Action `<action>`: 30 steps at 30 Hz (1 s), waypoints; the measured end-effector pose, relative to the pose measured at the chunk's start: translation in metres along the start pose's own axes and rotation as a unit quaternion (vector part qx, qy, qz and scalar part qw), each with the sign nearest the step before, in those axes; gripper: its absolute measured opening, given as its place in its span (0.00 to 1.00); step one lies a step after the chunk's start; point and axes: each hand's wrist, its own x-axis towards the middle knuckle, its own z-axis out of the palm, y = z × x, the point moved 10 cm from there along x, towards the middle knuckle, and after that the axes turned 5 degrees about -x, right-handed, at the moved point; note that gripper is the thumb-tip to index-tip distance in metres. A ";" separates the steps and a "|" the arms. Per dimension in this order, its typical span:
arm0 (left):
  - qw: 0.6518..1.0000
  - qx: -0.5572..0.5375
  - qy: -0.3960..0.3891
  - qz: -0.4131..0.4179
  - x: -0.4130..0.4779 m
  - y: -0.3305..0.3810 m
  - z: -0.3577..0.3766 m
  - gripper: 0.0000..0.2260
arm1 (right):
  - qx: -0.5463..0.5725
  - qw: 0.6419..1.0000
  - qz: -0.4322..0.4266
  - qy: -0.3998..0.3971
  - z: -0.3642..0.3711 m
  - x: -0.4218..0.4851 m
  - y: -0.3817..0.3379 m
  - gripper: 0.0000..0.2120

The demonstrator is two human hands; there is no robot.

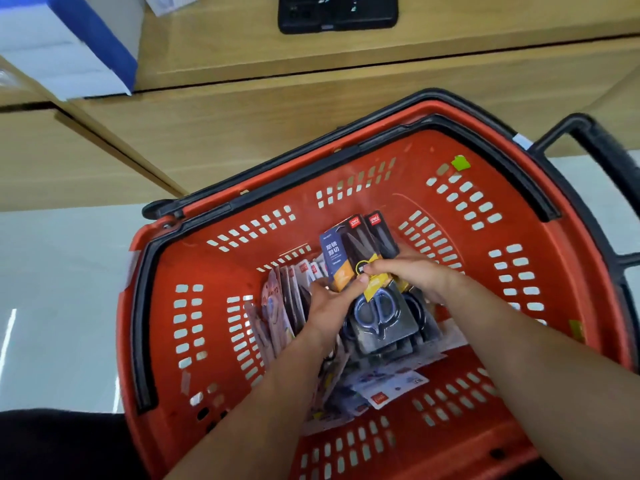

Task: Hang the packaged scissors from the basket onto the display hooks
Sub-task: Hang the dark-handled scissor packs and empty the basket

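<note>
1. Hands meet in the middle of the red basket (408,181), both gripping one bundle of packaged scissors (360,258).
2. The left hand (329,301) holds the bundle from its left side, with the thumb pressed on the front card of the top pack (blue-handled scissors show through its clear blister).
3. The right hand (412,271) holds the same bundle from the right, its fingers curled over the yellow part of the card.
4. Whether the bundle rests on the dark packs beneath it, I cannot tell.
5. More packs (287,303) stand on edge in a row toward the basket's left wall, just beside the left hand.
6. Flat packs (381,386) lie on the basket floor toward the near wall, between the forearms.
7. A black handle (145,323) lies folded along the left rim.
8. Beyond the far rim, a black phone (337,12) lies on the wooden desk (450,39).
</note>
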 end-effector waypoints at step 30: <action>0.967 0.023 -0.120 0.223 -0.205 0.113 0.025 0.21 | 0.265 0.959 -0.099 0.014 0.034 -0.176 -0.046 0.49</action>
